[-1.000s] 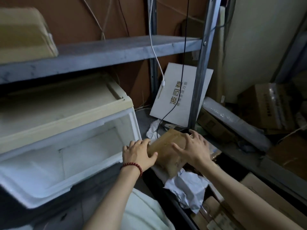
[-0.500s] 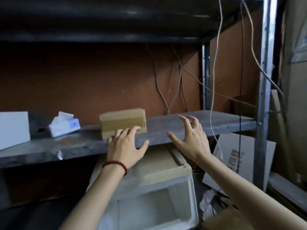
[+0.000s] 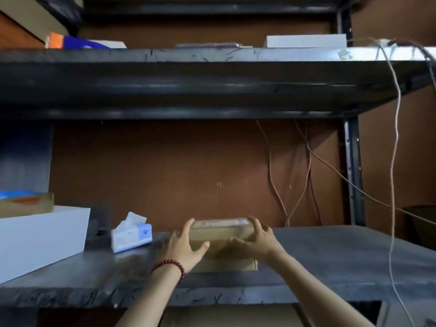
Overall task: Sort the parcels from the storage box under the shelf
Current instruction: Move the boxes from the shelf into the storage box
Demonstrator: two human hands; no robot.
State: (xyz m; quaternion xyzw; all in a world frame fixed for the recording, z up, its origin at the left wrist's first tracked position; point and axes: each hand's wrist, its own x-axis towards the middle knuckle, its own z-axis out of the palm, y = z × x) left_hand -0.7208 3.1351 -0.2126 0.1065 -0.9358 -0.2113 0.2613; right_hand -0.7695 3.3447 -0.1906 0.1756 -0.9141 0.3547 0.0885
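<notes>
— What has changed in the last half second?
— Both hands were open and short of the grey metal shelf. Now the left hand and right hand clasp the brown cardboard parcel from either end.
— And the fingers?
— Spread, not pressed together. The left fingers run up its left end with the thumb across the front, and the right ones curl round the right end.
— Where does it sit?
— Mid-shelf, right of the white-and-blue tissue pack. I can't tell if it is lifted.
— What does that mean for the task?
— Probably this parcel is next to be sorted. The storage box below isn't plainly in view.
</notes>
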